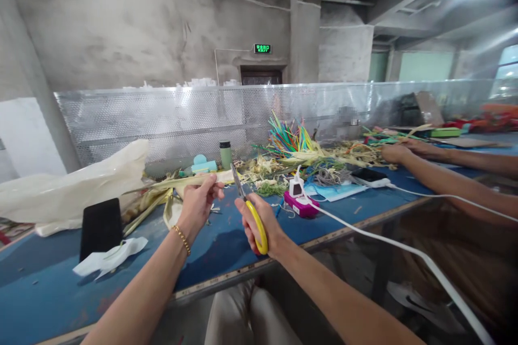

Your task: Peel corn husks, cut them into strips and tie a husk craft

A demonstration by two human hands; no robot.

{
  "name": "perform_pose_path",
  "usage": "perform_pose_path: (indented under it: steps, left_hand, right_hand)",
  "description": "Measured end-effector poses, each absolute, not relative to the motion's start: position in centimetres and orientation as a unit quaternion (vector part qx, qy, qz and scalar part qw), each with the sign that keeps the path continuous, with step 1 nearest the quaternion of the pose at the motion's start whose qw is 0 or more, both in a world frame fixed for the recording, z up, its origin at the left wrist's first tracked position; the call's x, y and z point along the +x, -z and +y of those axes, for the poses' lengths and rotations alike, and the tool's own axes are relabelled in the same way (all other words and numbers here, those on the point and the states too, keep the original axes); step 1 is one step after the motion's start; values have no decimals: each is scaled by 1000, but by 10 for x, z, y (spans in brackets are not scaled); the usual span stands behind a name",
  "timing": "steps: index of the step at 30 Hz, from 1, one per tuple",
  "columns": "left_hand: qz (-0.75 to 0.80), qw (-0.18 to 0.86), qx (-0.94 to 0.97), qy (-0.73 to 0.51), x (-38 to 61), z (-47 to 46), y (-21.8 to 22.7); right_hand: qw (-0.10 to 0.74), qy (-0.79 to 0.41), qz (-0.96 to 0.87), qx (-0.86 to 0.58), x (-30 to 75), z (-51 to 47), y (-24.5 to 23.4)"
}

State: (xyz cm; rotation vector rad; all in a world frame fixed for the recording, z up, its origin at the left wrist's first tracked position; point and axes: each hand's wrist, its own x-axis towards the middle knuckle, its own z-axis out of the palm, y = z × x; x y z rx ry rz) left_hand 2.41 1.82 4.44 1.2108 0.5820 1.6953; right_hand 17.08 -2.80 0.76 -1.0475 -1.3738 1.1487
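Observation:
My right hand (pixel 261 223) is closed round the yellow handles of a pair of scissors (pixel 258 226). The metal blades point up and away, their tips beside a pale, flat strip that looks like dried husk (pixel 227 177). Thumb and fingers of my left hand (pixel 199 202) pinch together at the near end of this strip, just left of the blades; the exact grip is partly hidden by the fingers. More long yellowish husk pieces (pixel 162 192) lie on the blue table (pixel 220 242) behind my left hand.
At left are a black phone (pixel 101 223), white paper scraps (pixel 111 260) and a plastic sheet (pixel 81 183). A green bottle (pixel 225 155) stands behind. Right of centre, a charger (pixel 297 187) sits on a magenta box (pixel 300 206), trailing a white cable (pixel 380 240). Another person's hands (pixel 399 153) work at right.

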Motion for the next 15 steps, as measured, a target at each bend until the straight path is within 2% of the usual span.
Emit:
perform_pose_path:
  steps: [4, 6, 8, 9, 12, 15]
  left_hand:
    - [285, 455, 483, -692, 12, 26, -42]
    - [328, 445, 464, -692, 5, 33, -41]
    - [364, 447, 447, -684, 0, 39, -39]
    - [376, 451, 442, -678, -2, 41, -39]
    - [393, 466, 455, -649, -3, 42, -37]
    - [401, 484, 525, -574, 0, 37, -34]
  right_hand:
    - [454, -362, -631, -514, 198, -10, -23]
    - [416, -190, -694, -557, 215, 9, -33]
    - [326, -30, -725, -606, 227, 28, -38]
    - [267, 14, -730, -629, 231, 36, -39]
    - [148, 90, -727, -664, 234, 49, -35]
    - [101, 108, -726, -672, 232, 49, -33]
